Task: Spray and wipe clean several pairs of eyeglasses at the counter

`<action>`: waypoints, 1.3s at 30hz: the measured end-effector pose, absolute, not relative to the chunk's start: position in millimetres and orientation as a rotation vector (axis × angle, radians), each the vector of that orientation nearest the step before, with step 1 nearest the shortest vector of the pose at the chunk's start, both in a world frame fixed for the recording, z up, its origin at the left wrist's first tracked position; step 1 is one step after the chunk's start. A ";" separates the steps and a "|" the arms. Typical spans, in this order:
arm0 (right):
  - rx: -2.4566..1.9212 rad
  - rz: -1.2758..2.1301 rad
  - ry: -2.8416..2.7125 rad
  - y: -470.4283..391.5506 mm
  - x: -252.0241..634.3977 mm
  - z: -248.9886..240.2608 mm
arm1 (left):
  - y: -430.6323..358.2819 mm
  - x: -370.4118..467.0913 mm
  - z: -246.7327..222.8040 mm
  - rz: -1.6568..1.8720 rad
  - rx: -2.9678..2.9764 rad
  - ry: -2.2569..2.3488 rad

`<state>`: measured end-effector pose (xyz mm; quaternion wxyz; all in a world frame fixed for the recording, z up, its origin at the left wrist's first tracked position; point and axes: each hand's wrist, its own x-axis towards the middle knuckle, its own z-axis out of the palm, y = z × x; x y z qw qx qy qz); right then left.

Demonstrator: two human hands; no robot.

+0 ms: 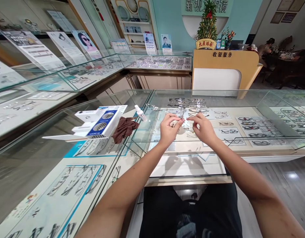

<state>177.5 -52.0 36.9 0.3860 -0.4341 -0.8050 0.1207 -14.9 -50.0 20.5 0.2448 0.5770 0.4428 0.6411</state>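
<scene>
Above the glass counter, my left hand (170, 128) is closed around a small pale crumpled cloth (173, 123). From its fingertips rises a thin, clear piece (181, 113) that looks like part of a pair of glasses; most of it is hidden. My right hand (203, 127) is a short way to the right, fingers pinched and pointing towards the left hand. A bit of pale material shows under its fingers, too small to name surely. Several pairs of glasses (199, 105) lie in rows on the counter just beyond both hands.
Left of my hands stand a white spray bottle (141, 113), a brown cloth (125, 129) and an opened blue-and-white box (103, 124). Glass display cases (142, 148) with eyeglasses surround me. A wooden service desk (221, 72) is at the back; a person (265, 49) sits far right.
</scene>
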 end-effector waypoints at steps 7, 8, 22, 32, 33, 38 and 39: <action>-0.914 0.604 -1.993 -52.8 168.0 26.9 | -53.2 -13.4 19.1 1.604 1.582 1.117; -0.921 0.627 -1.966 -53.0 166.5 25.1 | -53.2 -13.5 19.3 1.592 1.571 1.114; -1.047 0.670 -1.893 -59.2 157.5 23.4 | -53.1 -15.8 27.0 1.420 1.474 1.060; -1.057 0.666 -1.791 -57.5 153.3 16.9 | -52.6 -19.0 21.8 1.313 1.510 1.000; -1.056 0.671 -1.764 -57.4 152.7 16.4 | -52.4 -19.0 21.3 1.307 1.531 0.992; -1.045 0.664 -1.692 -55.5 156.5 22.1 | -45.5 -29.7 23.4 1.355 1.695 1.076; -1.037 0.652 -1.693 -55.1 158.4 24.4 | -42.4 -35.2 23.8 1.350 1.736 1.143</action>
